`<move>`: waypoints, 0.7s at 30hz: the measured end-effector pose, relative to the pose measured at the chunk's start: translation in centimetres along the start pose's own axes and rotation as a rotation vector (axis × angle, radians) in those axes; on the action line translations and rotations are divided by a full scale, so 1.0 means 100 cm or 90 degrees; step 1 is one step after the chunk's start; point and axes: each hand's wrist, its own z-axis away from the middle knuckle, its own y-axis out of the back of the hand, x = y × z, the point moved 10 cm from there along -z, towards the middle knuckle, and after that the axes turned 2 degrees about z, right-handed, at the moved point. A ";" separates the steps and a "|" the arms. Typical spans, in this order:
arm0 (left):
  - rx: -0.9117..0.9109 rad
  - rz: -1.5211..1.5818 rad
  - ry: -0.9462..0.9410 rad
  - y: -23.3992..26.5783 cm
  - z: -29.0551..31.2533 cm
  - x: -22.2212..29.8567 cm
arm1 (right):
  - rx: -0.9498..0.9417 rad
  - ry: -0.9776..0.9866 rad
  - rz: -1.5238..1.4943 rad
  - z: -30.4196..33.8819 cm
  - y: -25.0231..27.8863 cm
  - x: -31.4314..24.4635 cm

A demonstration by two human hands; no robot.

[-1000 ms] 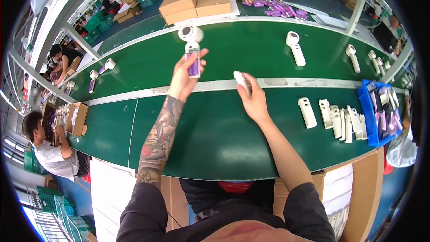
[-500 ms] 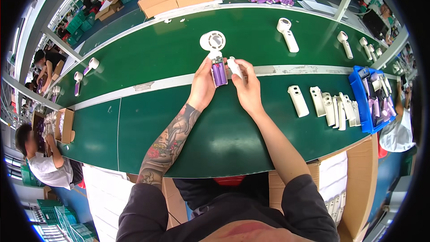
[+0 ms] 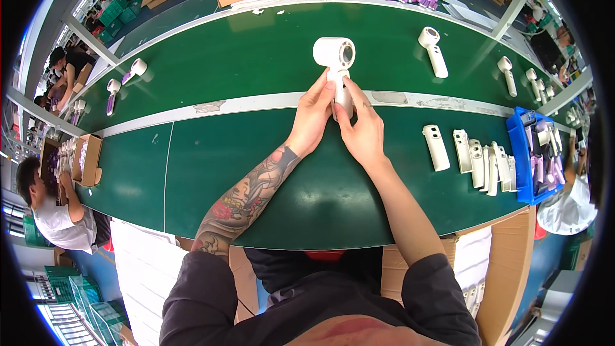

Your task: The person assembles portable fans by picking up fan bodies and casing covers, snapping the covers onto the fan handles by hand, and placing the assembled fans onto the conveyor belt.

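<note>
As both hands meet on its handle, a white handheld fan [image 3: 330, 52] is held over the pale strip [image 3: 250, 106] at the bench's [image 3: 256, 154] far edge. Left hand [image 3: 309, 122] and right hand [image 3: 365, 131] clamp the handle from either side, neither nearer; its long axis points away from the wearer, round head outermost. White handle shells [image 3: 476, 163] lie toward the bench's right end, beside a blue bin [image 3: 522, 147].

We hold a white handheld fan [image 3: 337, 74] in our left hand [image 3: 312, 120] and right hand [image 3: 363, 131], its round head [image 3: 330, 52] at the far end. On the green table [image 3: 307, 198] to the right, white covers [image 3: 477, 165] sit beside a blue bin [image 3: 521, 160].
</note>
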 end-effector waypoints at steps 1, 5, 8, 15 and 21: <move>-0.004 -0.020 -0.008 -0.001 0.000 0.002 | -0.012 0.000 0.024 0.000 -0.002 -0.001; -0.017 -0.082 -0.033 -0.002 0.000 0.007 | -0.044 -0.001 0.096 0.000 -0.007 -0.003; -0.035 -0.121 -0.068 -0.002 0.000 0.013 | -0.022 0.068 0.037 0.004 -0.012 -0.001; -0.058 -0.246 -0.035 -0.004 -0.001 0.012 | -0.037 -0.059 -0.281 0.006 -0.016 0.016; -0.103 -0.231 -0.033 -0.008 -0.004 0.010 | -0.119 -0.169 -0.312 0.003 -0.024 0.031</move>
